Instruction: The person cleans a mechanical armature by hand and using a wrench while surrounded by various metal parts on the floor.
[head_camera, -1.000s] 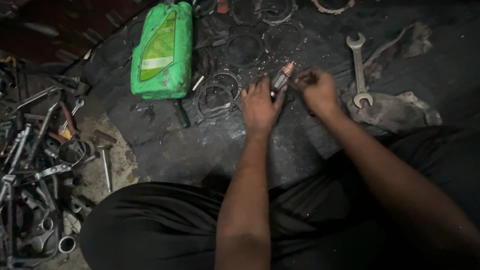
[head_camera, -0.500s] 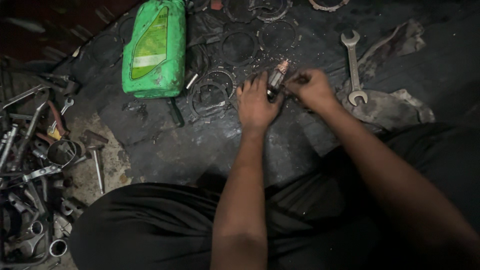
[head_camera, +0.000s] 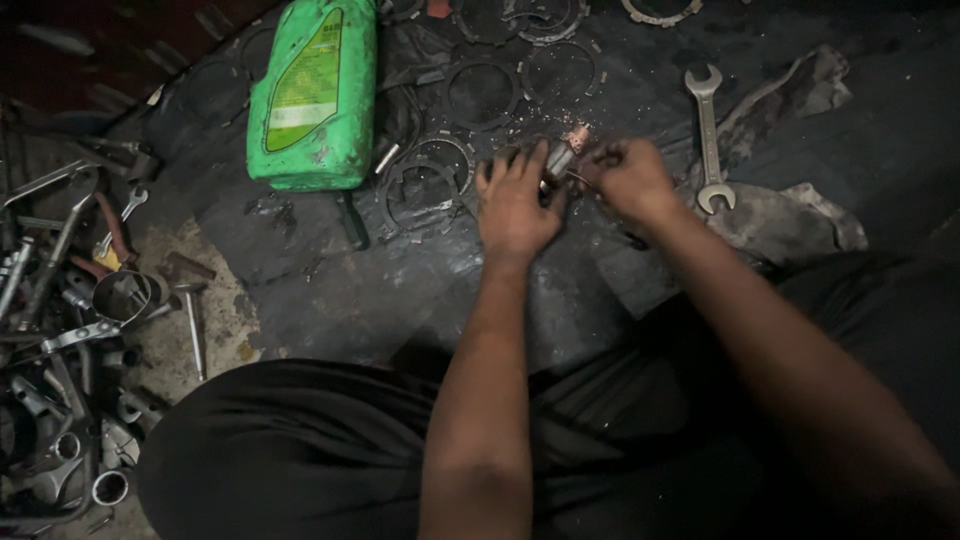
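- Head view shows a small cylindrical metal part with a copper-coloured end (head_camera: 566, 155) held just above the dark floor sheet, between the two hands, near the middle top of the frame.
- Left hand (head_camera: 515, 205) is closed about the lower end of the part, fingers curled over it and pressing.
- Right hand (head_camera: 628, 180) is pinched shut at the part's other side; whether it grips the part itself or a thin tool against it cannot be told.
- Progress, as a judgement: work on the part is under way, not finished; pale flecks lie scattered about it, and the part is not yet set down.
- Thin dark metal rings (head_camera: 425, 190) lie flat just left of the hands, with more beyond.
- A green plastic oil bottle (head_camera: 315, 95) lies on its side, farther left.
- A silver open-ended spanner (head_camera: 708, 135) rests right of the hands, beside a grey rag (head_camera: 790, 215).
- Surface: a black greasy sheet (head_camera: 330, 290) over worn floor, dimly lit.
- A heap of loose steel hand tools (head_camera: 70, 330) crowds the left edge.
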